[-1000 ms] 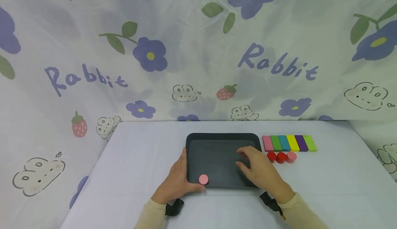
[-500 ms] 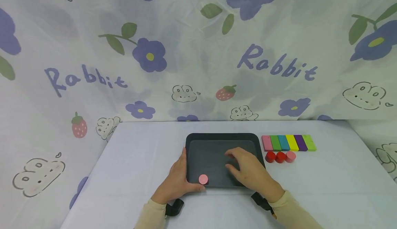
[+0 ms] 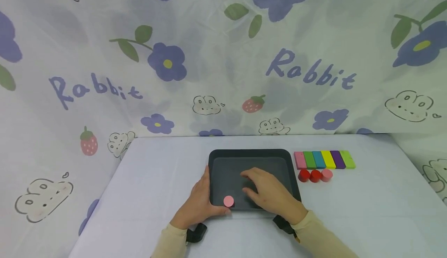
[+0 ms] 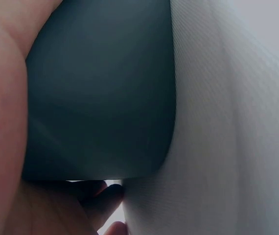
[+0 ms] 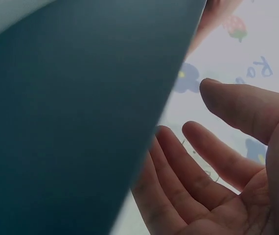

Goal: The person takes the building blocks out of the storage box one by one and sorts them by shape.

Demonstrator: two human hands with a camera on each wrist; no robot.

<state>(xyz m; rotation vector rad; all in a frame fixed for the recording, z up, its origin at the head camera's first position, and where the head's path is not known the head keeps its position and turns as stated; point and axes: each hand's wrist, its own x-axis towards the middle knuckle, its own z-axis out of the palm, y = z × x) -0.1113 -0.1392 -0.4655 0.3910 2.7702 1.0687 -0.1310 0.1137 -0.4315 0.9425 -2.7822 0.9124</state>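
Observation:
A dark grey baking tray (image 3: 241, 165) lies on the table in the head view. Along its front left corner rests my left hand (image 3: 200, 201), straight fingers against the left side and thumb along the front edge. The left wrist view shows the tray's dark side (image 4: 100, 88) between thumb and fingers. Close to that thumb, a pink round block (image 3: 228, 201) sits inside the tray's front left corner. My right hand (image 3: 270, 192) hovers over the tray's right half, thumb and index finger apart, holding nothing. In the right wrist view its fingers are loosely spread beside the tray wall.
Right of the tray, several coloured rectangular blocks (image 3: 324, 160) stand side by side in a row. Two red round blocks (image 3: 316, 175) and a pink one (image 3: 326, 175) line up just in front of them. A patterned cloth (image 3: 223, 64) hangs behind the white table (image 3: 157, 165).
My right hand has moved left across the tray, from its right edge toward the middle and the pink round block. The left hand, tray and blocks have stayed in place.

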